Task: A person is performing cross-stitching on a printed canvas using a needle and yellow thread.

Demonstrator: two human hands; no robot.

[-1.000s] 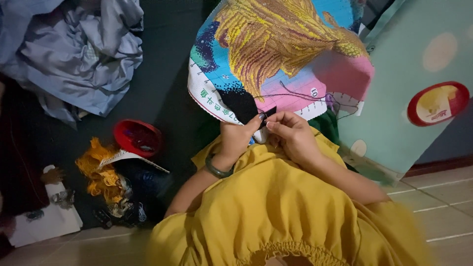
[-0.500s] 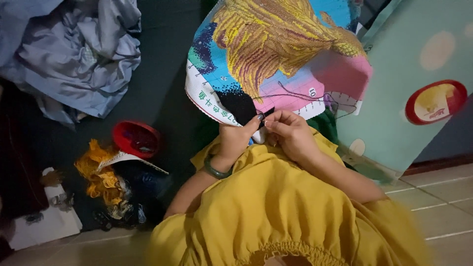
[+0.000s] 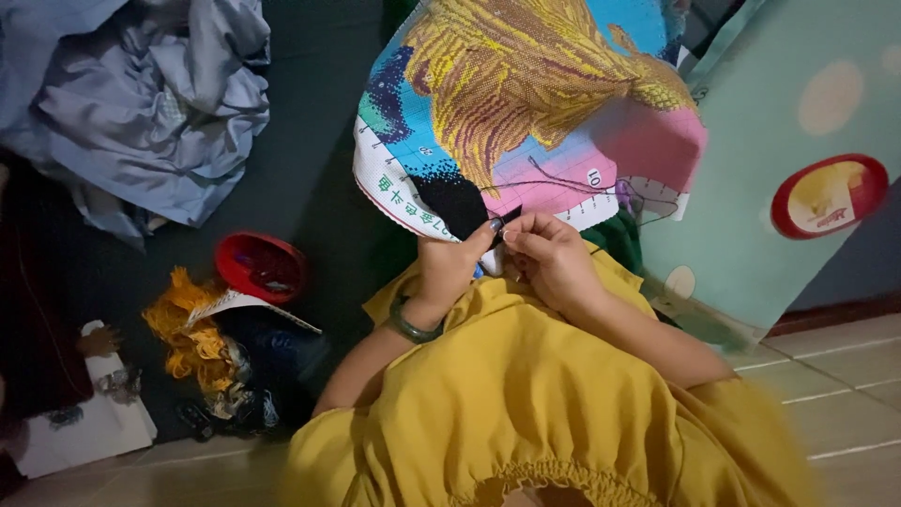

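A cross-stitch canvas (image 3: 526,103) with yellow, blue, pink and black stitched areas hangs in front of me. My left hand (image 3: 450,263), with a dark green bangle on the wrist, pinches the canvas's lower edge by the black patch. My right hand (image 3: 549,253) is closed beside it, fingertips at the same edge, pinching what looks like a needle, too small to make out. Dark thread (image 3: 582,183) trails loosely across the pink area. My yellow garment (image 3: 526,404) fills the bottom of the view.
Crumpled grey-blue cloth (image 3: 150,103) lies at the upper left on a dark mat. A red round container (image 3: 258,266), orange-yellow thread bundles (image 3: 192,338) and a paper sheet (image 3: 235,305) lie at the left. A pale green panel with a red oval (image 3: 831,195) leans at the right. Tiled floor (image 3: 826,376) at lower right.
The canvas has shifted slightly down and to the left; both hands stay together at its lower edge.
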